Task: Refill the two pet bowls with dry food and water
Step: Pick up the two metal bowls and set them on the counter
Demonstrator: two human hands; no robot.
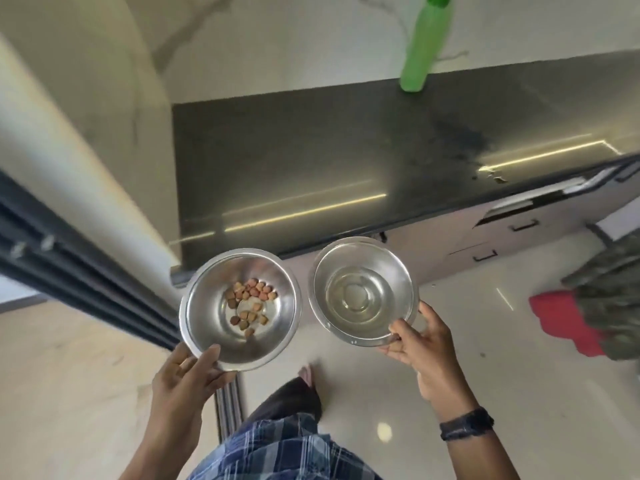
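Note:
Two steel pet bowls are held in the air in front of the dark counter's near edge. The left bowl [211,327] holds a small heap of brown and pink dry food [250,303]. My left hand [188,374] grips its near rim, thumb on top. The right bowl [329,268] holds clear water [358,294] in its bottom. My right hand [420,344] grips its near right rim. A green bottle [420,46] stands upright at the back of the counter.
The dark counter [311,157] runs across the view with a wet patch on the right. A cream pillar [69,140] and dark sliding-door tracks [69,271] lie left. Cabinet drawers [512,230] sit under the counter. Red and grey cloths [568,323] lie on the floor at right.

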